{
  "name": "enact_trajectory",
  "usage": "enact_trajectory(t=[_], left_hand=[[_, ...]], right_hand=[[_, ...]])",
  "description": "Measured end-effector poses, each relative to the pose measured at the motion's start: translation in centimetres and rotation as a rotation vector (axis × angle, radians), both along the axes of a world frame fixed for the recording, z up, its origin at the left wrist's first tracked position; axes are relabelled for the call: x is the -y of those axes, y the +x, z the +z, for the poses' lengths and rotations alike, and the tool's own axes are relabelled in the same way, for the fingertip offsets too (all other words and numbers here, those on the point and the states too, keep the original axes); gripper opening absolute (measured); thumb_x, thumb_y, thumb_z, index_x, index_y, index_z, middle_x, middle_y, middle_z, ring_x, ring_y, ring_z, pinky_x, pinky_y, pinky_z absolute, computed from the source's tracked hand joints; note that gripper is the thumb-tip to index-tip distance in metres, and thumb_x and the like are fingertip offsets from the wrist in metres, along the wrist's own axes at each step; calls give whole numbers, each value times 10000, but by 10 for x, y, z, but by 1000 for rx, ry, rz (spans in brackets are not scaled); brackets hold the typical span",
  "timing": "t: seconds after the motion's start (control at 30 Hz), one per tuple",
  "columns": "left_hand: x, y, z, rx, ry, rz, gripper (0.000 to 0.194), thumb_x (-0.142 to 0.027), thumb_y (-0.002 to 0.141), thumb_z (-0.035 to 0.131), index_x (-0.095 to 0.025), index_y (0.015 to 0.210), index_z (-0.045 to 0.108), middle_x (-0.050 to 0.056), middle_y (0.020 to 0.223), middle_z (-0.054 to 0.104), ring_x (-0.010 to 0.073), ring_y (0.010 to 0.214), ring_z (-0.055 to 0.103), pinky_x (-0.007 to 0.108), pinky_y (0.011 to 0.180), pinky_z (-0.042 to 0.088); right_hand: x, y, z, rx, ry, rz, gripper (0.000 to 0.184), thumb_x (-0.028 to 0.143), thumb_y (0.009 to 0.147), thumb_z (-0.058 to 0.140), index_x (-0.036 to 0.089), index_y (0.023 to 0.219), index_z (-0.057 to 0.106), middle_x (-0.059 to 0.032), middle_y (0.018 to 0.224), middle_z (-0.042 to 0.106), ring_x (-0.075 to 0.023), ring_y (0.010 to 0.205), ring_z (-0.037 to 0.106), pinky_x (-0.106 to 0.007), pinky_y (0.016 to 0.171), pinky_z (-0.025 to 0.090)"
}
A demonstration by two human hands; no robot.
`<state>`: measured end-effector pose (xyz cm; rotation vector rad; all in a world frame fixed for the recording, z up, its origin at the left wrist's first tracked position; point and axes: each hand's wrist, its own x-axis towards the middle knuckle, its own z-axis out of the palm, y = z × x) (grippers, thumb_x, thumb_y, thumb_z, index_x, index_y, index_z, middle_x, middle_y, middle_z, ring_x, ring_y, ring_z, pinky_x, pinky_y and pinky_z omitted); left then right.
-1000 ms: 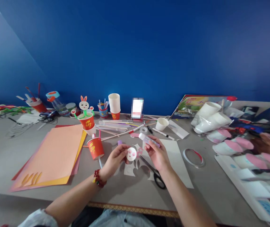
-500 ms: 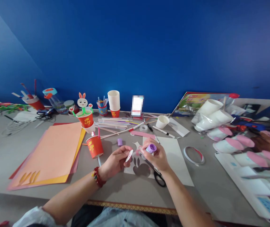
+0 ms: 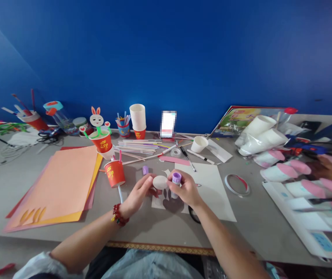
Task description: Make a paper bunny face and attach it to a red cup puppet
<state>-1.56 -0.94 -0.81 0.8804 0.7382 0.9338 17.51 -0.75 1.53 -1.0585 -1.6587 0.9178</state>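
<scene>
My left hand [image 3: 142,190] pinches a small white oval paper cutout [image 3: 160,182], whose plain face is turned up toward me. A purple glue stick [image 3: 176,178] is in my right hand [image 3: 184,188], its open end upward; those fingertips meet the right edge of the oval. On the table behind my hands stands the purple cap [image 3: 145,170]. White paper sheets [image 3: 215,193] lie under and right of my right hand, with black scissor handles [image 3: 193,215] partly covered by that arm. Left of my hands leans a red paper cup [image 3: 115,174] with straws attached.
A rabbit figure on a red cup [image 3: 102,142] stands at back left, beyond stacked coloured paper [image 3: 64,182]. Straws [image 3: 138,147], a white cup [image 3: 199,144] and a tape roll [image 3: 237,185] lie around. At right are bagged cups [image 3: 260,139] and a white power strip [image 3: 305,228].
The oval has turned from nearly edge-on to plain face up. My right hand and the glue stick have moved left to the oval's edge. The view has shifted slightly.
</scene>
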Motion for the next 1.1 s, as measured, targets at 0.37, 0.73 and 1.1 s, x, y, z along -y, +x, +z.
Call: enact_trajectory(t=[0.37,0.73,1.1], left_hand=[[-3,1,-2,-266,67,101,416,-495,720,776,-131,867,637,-10,623,615,99,491,546,212,495,418],[1,3,-4,-362,183,93,289,-409,787,727,-162,865,599,-23,621,599,113,491,569,201,473,394],[1,0,-8,-342,201,107,326,-462,836,682,-153,878,588,-2,682,617,121,538,605,219,523,445]], right_hand=[[-3,6,-3,130,308,-257,62,270,874,654,225,832,646,-42,832,673,-207,796,640,-331,766,493],[3,-5,-2,256,435,-103,59,235,876,643,250,931,656,-56,852,695,-228,861,677,-346,751,551],[1,-1,-5,274,378,-17,29,250,884,633,237,858,627,-44,810,676,-199,769,641,-316,695,512]])
